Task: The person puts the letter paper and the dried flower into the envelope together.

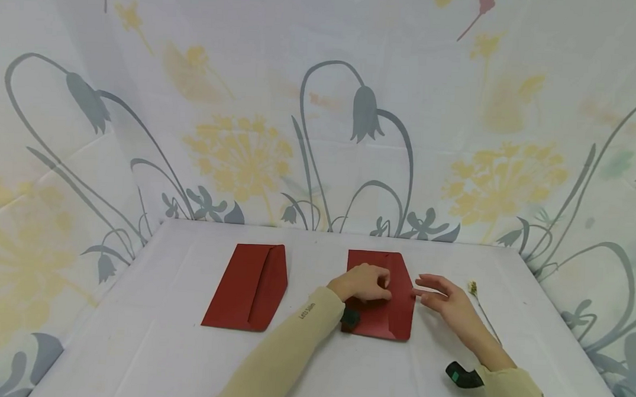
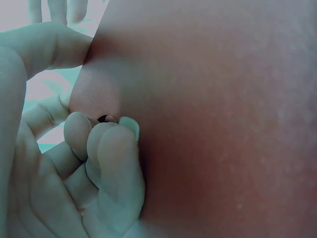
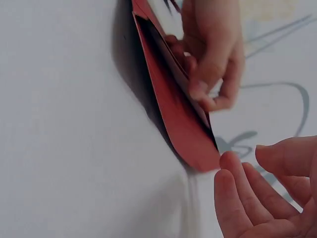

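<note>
On the right of the table lies a red envelope [image 1: 398, 320], its flap opened out to the right. My left hand [image 1: 364, 282] is over its pocket, fingers curled at the pocket's edge and gripping it. In the right wrist view the envelope's mouth [image 3: 190, 99] gapes beside those fingers. Red paper [image 2: 223, 124] fills most of the left wrist view, partly behind the curled fingers [image 2: 116, 168]. My right hand [image 1: 452, 305] is just off the flap's right edge, fingers loosely extended and holding nothing. Right of it lies a thin flower stem [image 1: 483, 312] with a small yellowish head.
A second red envelope [image 1: 234, 289] lies to the left, its flap also opened to the right. The table [image 1: 147, 333] has a white cover, and a flower-printed cloth [image 1: 321, 133] hangs behind it. A black wrist camera [image 1: 463, 375] sits by my right sleeve.
</note>
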### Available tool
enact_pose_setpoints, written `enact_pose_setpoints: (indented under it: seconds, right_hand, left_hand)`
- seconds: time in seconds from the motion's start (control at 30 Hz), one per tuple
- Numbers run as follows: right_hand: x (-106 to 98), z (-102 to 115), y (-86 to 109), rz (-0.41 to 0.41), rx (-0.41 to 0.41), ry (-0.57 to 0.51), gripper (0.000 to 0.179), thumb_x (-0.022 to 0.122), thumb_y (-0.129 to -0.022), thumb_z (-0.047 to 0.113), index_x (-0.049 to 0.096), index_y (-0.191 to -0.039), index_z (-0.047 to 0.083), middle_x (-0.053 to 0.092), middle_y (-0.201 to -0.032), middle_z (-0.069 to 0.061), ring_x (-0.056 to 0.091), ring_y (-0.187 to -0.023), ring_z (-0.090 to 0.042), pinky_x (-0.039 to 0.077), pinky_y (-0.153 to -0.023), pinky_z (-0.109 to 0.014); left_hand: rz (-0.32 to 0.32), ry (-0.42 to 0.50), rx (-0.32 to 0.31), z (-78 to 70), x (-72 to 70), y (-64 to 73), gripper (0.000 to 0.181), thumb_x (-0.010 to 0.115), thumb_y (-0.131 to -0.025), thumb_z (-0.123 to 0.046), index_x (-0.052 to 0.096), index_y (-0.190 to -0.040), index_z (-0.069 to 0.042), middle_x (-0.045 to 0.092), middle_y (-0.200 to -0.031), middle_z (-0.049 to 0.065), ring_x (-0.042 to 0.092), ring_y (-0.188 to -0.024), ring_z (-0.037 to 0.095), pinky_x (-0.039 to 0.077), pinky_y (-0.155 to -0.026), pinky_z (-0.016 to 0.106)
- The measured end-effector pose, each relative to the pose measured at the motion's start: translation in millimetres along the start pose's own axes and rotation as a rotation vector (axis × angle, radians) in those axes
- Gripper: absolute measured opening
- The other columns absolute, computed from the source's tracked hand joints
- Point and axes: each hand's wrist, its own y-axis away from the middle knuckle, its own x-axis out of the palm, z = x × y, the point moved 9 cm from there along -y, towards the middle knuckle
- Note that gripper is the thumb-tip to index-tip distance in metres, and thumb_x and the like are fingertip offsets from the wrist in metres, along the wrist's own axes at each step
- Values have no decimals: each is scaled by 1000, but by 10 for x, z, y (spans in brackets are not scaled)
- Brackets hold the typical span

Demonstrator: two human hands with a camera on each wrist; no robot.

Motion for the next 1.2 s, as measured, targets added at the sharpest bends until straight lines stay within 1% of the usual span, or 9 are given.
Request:
enact_pose_setpoints:
  seconds: [0.23, 0.37, 0.47, 0.6, 0.67, 0.77, 0.9, 1.07, 1.2]
  right_hand:
    - [-441, 0, 139, -88, -50, 61, 44, 57, -101, 8, 44, -140, -7, 51, -138, -27, 64, -109, -2, 51, -87, -18]
    - [-659, -4, 212, -131, -80, 78, 43, 57, -102, 11, 44, -138, -10, 60, -128, -4, 63, -105, 4, 52, -84, -18]
    - [-807, -33, 263, -169, -74, 86, 43, 57, -101, 10, 45, -136, -12, 61, -119, 14, 63, -102, 5, 52, -81, -18]
    - [-983, -106, 330, -240, -17, 130, 42, 62, -100, 14, 50, -132, -10, 64, -111, 19, 62, -96, 8, 52, -77, -17]
    - [-1059, -150, 361, -276, 24, 184, 43, 64, -99, 17, 53, -131, -8, 65, -110, 16, 59, -93, 10, 51, -75, -15]
    - [-1144, -225, 400, -311, 92, 301, 45, 66, -98, 22, 55, -130, -7, 67, -115, 1, 53, -87, 16, 47, -71, -12]
    - [-1191, -356, 409, -279, 173, 395, 48, 67, -96, 21, 54, -132, -7, 61, -124, -23, 48, -83, 16, 45, -69, -14]
    - [-1163, -499, 390, -182, 242, 402, 56, 68, -95, 28, 51, -134, -9, 57, -128, -27, 49, -88, 7, 47, -71, -19]
    - [-1163, -510, 391, -177, 233, 381, 56, 67, -96, 26, 49, -134, -11, 57, -128, -27, 50, -87, 9, 48, -71, -19]
  left_hand:
    - [-8, 25, -4, -1, -6, 9, 21, 71, -91, -30, 54, -84, -20, 53, -68, -4, 56, -51, 12, 49, -52, 23]
    - [-8, 22, -9, 5, -5, 13, 21, 71, -91, -30, 54, -84, -20, 53, -68, -3, 56, -51, 12, 49, -52, 23]
    - [-6, 9, -15, 9, 6, 8, 20, 70, -91, -29, 54, -84, -21, 53, -68, -4, 56, -52, 12, 49, -52, 23]
    - [-4, -1, -21, 8, 13, 6, 19, 70, -91, -29, 53, -84, -21, 53, -67, -4, 56, -52, 11, 48, -53, 23]
    - [-5, -1, -23, 5, 9, 7, 19, 69, -90, -29, 53, -84, -21, 53, -67, -4, 56, -52, 12, 48, -53, 23]
    - [-5, -3, -22, -2, 5, 9, 19, 70, -90, -29, 53, -84, -21, 53, -67, -4, 56, -52, 12, 48, -53, 24]
    - [-5, -14, -17, -8, 4, 12, 19, 69, -90, -29, 53, -85, -21, 53, -67, -4, 56, -53, 11, 47, -53, 24]
    - [-5, -24, -22, 7, 13, 13, 18, 69, -90, -30, 53, -85, -22, 53, -66, -4, 56, -52, 11, 46, -53, 24]
    - [-5, -18, -23, 12, 16, 9, 18, 69, -91, -29, 53, -85, -21, 53, -66, -4, 56, -52, 11, 47, -53, 23]
